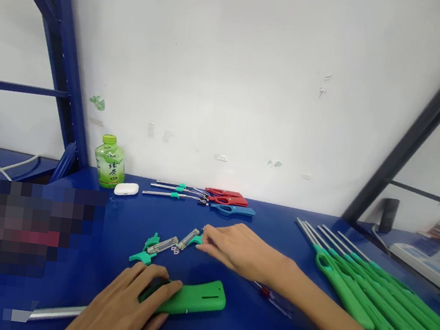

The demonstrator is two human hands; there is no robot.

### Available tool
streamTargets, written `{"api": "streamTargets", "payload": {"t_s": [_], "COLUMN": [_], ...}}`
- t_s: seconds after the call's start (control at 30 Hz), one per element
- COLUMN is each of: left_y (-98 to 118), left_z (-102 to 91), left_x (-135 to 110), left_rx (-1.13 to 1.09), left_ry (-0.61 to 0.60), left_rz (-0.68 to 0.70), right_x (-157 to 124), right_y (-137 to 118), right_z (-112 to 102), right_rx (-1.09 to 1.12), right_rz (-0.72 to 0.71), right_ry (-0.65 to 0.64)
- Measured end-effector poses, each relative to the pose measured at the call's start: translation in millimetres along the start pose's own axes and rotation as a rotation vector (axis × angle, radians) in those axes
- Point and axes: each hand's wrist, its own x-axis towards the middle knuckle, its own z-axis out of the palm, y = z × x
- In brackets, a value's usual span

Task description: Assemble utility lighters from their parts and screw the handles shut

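Fingers bent, left hand (119, 299) is holding green plastic handle (199, 297); right hand (230, 244) is pinching nearly closed, hold unclear, seemingly picking at teal plastic piece (196, 240), next needing precision

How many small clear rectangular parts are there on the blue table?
2. The left part lies beyond the left hand; the right part is nearer the right hand. Others may be hidden under the hands.
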Motion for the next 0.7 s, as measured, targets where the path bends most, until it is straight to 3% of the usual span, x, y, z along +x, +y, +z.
{"api": "streamTargets", "payload": {"t_s": [0.13, 0.3, 0.57, 0.7], "left_y": [-2, -2, -7, -9], "left_z": [2.9, 5.6, 6.7, 9.2], "left_x": [-1, -5, -9, -15], "left_rx": [-0.012, -0.004, 0.053, 0.087], "left_ry": [-0.015, -0.058, -0.112, -0.125], "left_rz": [-0.009, -0.044, -0.046, -0.049], "right_x": [-14, -22, -27, -25], "right_y": [9, 13, 16, 18], "right_z": [-6, -8, -10, -4], "right_rx": [0.225, 0.457, 0.585, 0.587], "right_rz": [-0.008, -0.006, 0.002, 0.004], "right_ry": [0.028, -0.03, -0.235, -0.246]}}
